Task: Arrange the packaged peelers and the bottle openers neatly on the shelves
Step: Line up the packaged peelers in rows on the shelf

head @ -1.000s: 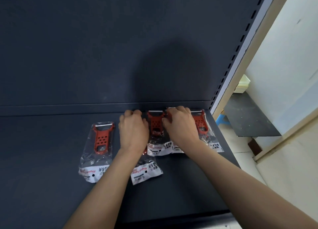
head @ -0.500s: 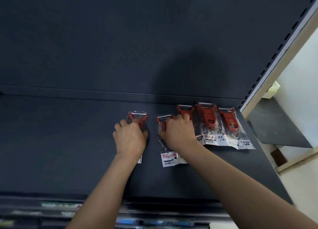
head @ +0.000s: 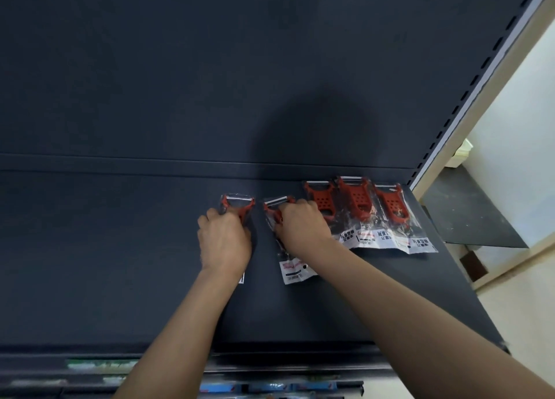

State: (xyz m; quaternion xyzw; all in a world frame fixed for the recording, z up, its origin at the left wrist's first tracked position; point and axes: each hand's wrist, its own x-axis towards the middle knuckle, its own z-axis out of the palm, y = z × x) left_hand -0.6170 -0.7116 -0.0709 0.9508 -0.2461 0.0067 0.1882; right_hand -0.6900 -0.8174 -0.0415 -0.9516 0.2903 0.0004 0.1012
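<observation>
Several red peelers in clear bags lie on a dark shelf (head: 105,248). Three of them (head: 354,206) sit side by side in a row at the back right, labels toward me. My left hand (head: 223,239) rests closed on a fourth packaged peeler (head: 238,206), whose red head pokes out beyond my fingers. My right hand (head: 300,226) presses on a fifth packaged peeler (head: 295,271), just left of the row; its blade end and white label show on either side of the hand.
The shelf's dark back panel (head: 210,83) rises behind the peelers. A slotted upright (head: 468,98) marks the right end, with a pale wall and floor beyond. A lower shelf edge (head: 270,380) with price tags runs along the bottom.
Both hands shifted left from the right-hand peelers onto the two loose ones and slid these back toward the row. The camera view also swung left and down.
</observation>
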